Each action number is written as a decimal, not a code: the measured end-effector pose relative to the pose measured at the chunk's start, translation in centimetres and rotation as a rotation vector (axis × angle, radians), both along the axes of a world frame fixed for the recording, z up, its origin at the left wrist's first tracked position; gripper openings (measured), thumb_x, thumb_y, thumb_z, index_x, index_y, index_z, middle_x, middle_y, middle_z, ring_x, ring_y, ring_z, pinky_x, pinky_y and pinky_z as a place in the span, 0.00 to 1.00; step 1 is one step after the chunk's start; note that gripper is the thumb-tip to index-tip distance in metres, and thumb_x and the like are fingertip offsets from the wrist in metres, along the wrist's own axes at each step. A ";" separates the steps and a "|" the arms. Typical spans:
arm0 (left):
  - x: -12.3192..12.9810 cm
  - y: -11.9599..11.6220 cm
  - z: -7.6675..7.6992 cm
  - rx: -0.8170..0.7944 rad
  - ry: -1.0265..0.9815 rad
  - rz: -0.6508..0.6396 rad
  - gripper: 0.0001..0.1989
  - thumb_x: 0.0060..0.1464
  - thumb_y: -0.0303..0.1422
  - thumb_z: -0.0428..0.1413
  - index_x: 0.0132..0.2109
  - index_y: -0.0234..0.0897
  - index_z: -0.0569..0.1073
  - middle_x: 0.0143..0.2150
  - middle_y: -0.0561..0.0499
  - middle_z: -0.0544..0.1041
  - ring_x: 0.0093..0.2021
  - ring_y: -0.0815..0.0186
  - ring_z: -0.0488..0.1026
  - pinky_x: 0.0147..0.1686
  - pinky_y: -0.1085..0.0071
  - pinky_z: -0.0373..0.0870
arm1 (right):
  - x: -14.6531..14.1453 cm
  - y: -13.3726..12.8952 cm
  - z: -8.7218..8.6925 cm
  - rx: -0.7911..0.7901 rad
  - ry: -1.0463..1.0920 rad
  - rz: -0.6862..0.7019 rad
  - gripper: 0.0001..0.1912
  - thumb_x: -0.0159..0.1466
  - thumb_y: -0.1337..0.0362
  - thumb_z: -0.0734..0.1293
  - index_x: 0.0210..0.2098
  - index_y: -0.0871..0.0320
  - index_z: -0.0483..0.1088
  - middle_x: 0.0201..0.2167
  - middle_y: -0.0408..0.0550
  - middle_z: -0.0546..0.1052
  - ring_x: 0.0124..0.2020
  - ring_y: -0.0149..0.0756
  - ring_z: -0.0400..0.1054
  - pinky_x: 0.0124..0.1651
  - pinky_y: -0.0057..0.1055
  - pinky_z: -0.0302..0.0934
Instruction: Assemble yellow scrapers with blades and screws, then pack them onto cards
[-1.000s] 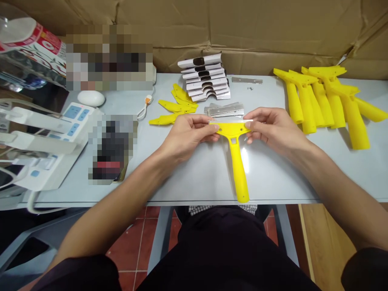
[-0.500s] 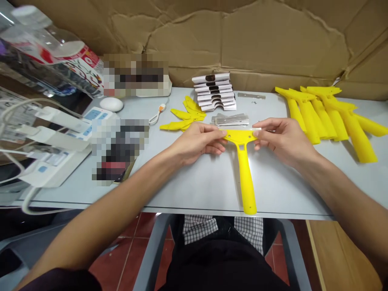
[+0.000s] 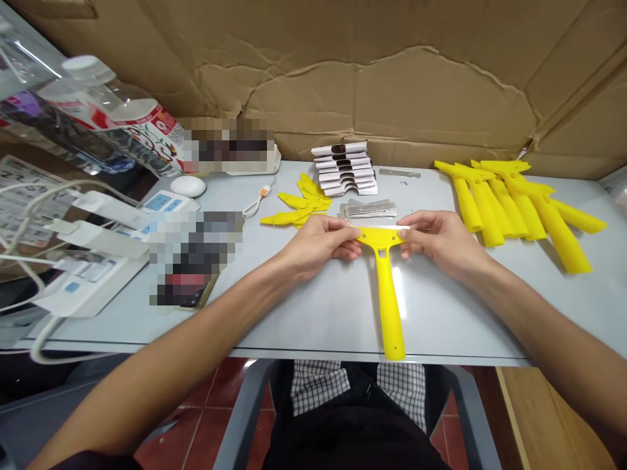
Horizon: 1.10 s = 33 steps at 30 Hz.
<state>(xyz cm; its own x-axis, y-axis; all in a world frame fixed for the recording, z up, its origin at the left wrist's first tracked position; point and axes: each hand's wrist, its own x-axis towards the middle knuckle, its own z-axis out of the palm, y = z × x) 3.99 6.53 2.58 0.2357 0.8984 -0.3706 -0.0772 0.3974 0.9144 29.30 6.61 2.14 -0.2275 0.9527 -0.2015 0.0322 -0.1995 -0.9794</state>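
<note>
A yellow scraper (image 3: 390,297) lies between my hands, its handle pointing toward me and a thin metal blade (image 3: 385,226) along its wide head. My left hand (image 3: 327,243) pinches the left end of the head between thumb and fingers. At the right end, my right hand (image 3: 434,236) grips in the same way. Just beyond the head is a small pile of metal blades (image 3: 371,209). Several flat yellow pieces (image 3: 298,203) are heaped beyond my left hand, and several yellow scraper handles (image 3: 522,196) lie in a row at the right.
A stack of white blade sleeves (image 3: 344,168) stands at the back, beside a single blade (image 3: 400,173) and tiny screws (image 3: 404,183). To the left are a power strip (image 3: 112,261) with cables, a white mouse (image 3: 188,187), a blurred phone (image 3: 196,261) and plastic bottles (image 3: 142,124). Cardboard (image 3: 304,85) walls the back.
The view has tilted and shifted slightly, so everything sits lower in the picture. Both hands keep the same hold on the scraper.
</note>
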 end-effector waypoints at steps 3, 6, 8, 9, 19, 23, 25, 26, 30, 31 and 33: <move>-0.1 0.0 0.0 0.005 0.033 0.001 0.08 0.58 0.30 0.69 0.32 0.31 0.83 0.29 0.42 0.84 0.26 0.68 0.79 0.34 0.70 0.80 | 0.1 0.1 0.7 -0.013 -0.080 0.040 0.28 0.55 0.45 0.85 0.43 0.58 0.81 0.28 0.50 0.83 0.24 0.36 0.78 0.31 0.33 0.77; -0.2 0.0 0.0 0.003 0.055 -0.002 0.08 0.56 0.31 0.70 0.32 0.31 0.83 0.29 0.42 0.84 0.27 0.67 0.80 0.33 0.70 0.81 | 1.0 0.5 2.2 0.046 -0.115 -0.010 0.31 0.59 0.36 0.80 0.44 0.57 0.81 0.33 0.54 0.83 0.31 0.42 0.81 0.32 0.37 0.79; -0.2 0.0 0.0 0.003 0.062 -0.005 0.08 0.56 0.31 0.71 0.32 0.30 0.83 0.29 0.41 0.84 0.27 0.67 0.80 0.34 0.70 0.81 | 2.4 1.0 3.4 0.146 -0.092 -0.120 0.29 0.63 0.36 0.77 0.44 0.57 0.81 0.38 0.56 0.84 0.36 0.44 0.81 0.33 0.38 0.79; -0.2 -0.1 0.0 0.003 0.065 -0.006 0.08 0.55 0.31 0.71 0.32 0.31 0.83 0.29 0.42 0.84 0.27 0.67 0.80 0.34 0.70 0.81 | 3.2 1.3 4.0 0.206 -0.079 -0.182 0.28 0.65 0.37 0.75 0.45 0.57 0.81 0.39 0.56 0.83 0.37 0.44 0.81 0.33 0.38 0.79; -0.2 0.0 -0.4 0.037 0.105 -0.012 0.09 0.53 0.33 0.72 0.31 0.33 0.84 0.30 0.40 0.84 0.28 0.65 0.80 0.34 0.68 0.82 | 8.7 3.8 3.6 0.594 -0.919 -0.029 0.04 0.63 0.62 0.75 0.36 0.52 0.84 0.32 0.49 0.84 0.34 0.43 0.77 0.46 0.47 0.71; -0.3 0.0 -0.5 0.047 0.114 -0.010 0.09 0.54 0.34 0.72 0.30 0.33 0.85 0.31 0.39 0.84 0.28 0.65 0.80 0.34 0.69 0.82 | 7.8 3.6 2.9 0.633 -1.002 0.069 0.09 0.63 0.66 0.72 0.38 0.51 0.87 0.33 0.49 0.85 0.34 0.44 0.76 0.49 0.49 0.69; -0.2 0.0 -0.4 0.044 0.117 -0.006 0.09 0.55 0.33 0.71 0.30 0.33 0.85 0.31 0.39 0.84 0.28 0.65 0.80 0.34 0.69 0.82 | 7.4 3.5 2.7 0.648 -1.023 0.092 0.11 0.63 0.68 0.71 0.39 0.52 0.87 0.36 0.51 0.86 0.38 0.46 0.77 0.50 0.49 0.69; -0.2 -0.1 -0.4 0.042 0.116 -0.003 0.09 0.55 0.33 0.71 0.30 0.33 0.85 0.31 0.39 0.84 0.28 0.65 0.80 0.33 0.69 0.82 | 7.3 3.5 2.5 0.659 -1.041 0.112 0.11 0.63 0.69 0.71 0.39 0.52 0.87 0.37 0.52 0.86 0.40 0.48 0.77 0.50 0.49 0.68; -0.2 -0.1 -0.3 0.036 0.103 0.003 0.08 0.55 0.32 0.71 0.30 0.33 0.85 0.29 0.41 0.83 0.27 0.67 0.79 0.32 0.71 0.81 | 7.5 3.5 2.2 0.714 -1.156 0.201 0.11 0.63 0.69 0.70 0.37 0.54 0.87 0.38 0.52 0.85 0.42 0.49 0.76 0.50 0.49 0.67; -0.1 -0.1 -0.3 0.038 0.101 0.002 0.08 0.54 0.32 0.72 0.30 0.33 0.85 0.29 0.42 0.83 0.27 0.67 0.79 0.32 0.72 0.81 | 7.6 3.5 2.2 0.720 -1.185 0.218 0.11 0.63 0.69 0.69 0.37 0.54 0.87 0.37 0.52 0.85 0.42 0.49 0.76 0.51 0.49 0.66; -0.2 -0.1 -0.3 0.042 0.100 0.001 0.09 0.54 0.33 0.72 0.30 0.34 0.84 0.28 0.42 0.83 0.27 0.66 0.78 0.32 0.71 0.81 | 7.5 3.5 2.2 0.724 -1.221 0.251 0.12 0.64 0.69 0.69 0.37 0.55 0.87 0.39 0.52 0.86 0.43 0.49 0.76 0.53 0.51 0.65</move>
<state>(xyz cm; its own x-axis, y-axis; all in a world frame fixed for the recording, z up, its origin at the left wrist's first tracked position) 3.84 6.43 2.26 0.1984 0.9138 -0.3543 0.0144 0.3587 0.9333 36.85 10.07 4.36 -0.4430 0.8895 0.1120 0.8677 0.4568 -0.1961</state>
